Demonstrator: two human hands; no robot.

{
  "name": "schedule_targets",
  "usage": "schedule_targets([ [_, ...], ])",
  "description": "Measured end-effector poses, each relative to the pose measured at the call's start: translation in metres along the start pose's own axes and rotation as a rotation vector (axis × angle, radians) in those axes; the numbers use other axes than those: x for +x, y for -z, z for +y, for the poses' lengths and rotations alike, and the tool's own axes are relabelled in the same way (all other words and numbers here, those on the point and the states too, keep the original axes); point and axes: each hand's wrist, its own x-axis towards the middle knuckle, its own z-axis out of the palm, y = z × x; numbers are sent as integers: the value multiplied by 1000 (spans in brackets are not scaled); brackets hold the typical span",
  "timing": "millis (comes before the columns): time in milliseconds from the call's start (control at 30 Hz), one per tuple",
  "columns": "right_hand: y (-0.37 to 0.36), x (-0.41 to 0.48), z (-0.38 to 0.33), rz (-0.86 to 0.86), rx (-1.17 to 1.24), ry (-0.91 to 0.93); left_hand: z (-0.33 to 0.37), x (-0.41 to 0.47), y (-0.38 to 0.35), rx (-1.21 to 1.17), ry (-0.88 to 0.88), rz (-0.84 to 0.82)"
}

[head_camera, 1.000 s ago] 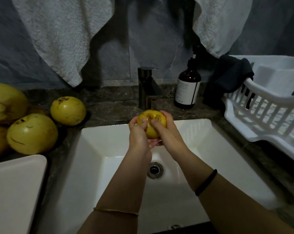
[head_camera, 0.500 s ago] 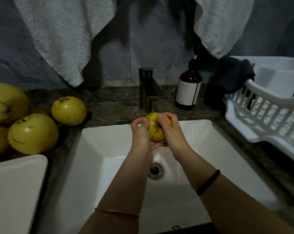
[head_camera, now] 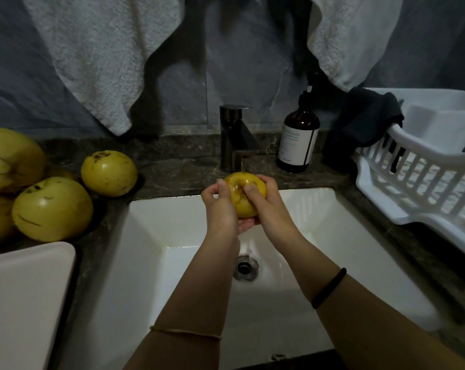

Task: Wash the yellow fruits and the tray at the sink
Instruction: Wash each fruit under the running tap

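Both hands hold one yellow fruit [head_camera: 243, 194] over the white sink [head_camera: 333, 236], right under the dark faucet [head_camera: 236, 137], with a thin stream of water falling onto it. My left hand [head_camera: 220, 206] grips its left side and my right hand [head_camera: 266, 206] grips its right side, thumb pressed into the top. Several more yellow fruits lie on the dark counter at the left, such as one [head_camera: 109, 173] near the sink and one [head_camera: 52, 209] in front. The white tray [head_camera: 20, 303] sits at the lower left.
A brown soap bottle [head_camera: 298, 140] stands right of the faucet. A white dish rack [head_camera: 423, 177] with a dark cloth [head_camera: 365, 121] over its rim fills the right counter. Two pale towels hang on the wall above. The drain [head_camera: 245, 267] is open.
The fruit has turned in my hands and my thumbs have shifted across its top; both hands stay under the faucet.
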Motion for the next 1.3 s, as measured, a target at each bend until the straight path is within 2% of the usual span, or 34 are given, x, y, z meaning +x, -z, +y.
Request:
schedule_targets([
  [133, 3, -3, -1, 14, -54, 41, -6, 8, 0, 97, -49, 12],
  [233, 3, -4, -3, 21, -18, 43, -7, 15, 2, 82, 34, 45],
  [300, 3, -3, -4, 34, 46, 0, -8, 19, 4, 32, 125, 57],
  [400, 1, -2, -8, -35, 157, -122, -11, 22, 5, -68, 229, 37],
  [567, 5, -2, -11, -130, 320, -244, -10, 22, 6, -86, 221, 28],
  [733, 9, -4, -12, -88, 293, -249, -8, 18, 8, -166, 282, -21],
  [900, 11, -2, -7, 61, 273, -208, -6, 20, 7, -97, 171, 26],
  [1133, 6, -1, -5, -52, 187, -211, -12, 27, 7, -123, 228, 19],
  [1300, 5, 0, -7, -94, 149, -280, -13, 29, 8, -89, 256, 16],
])
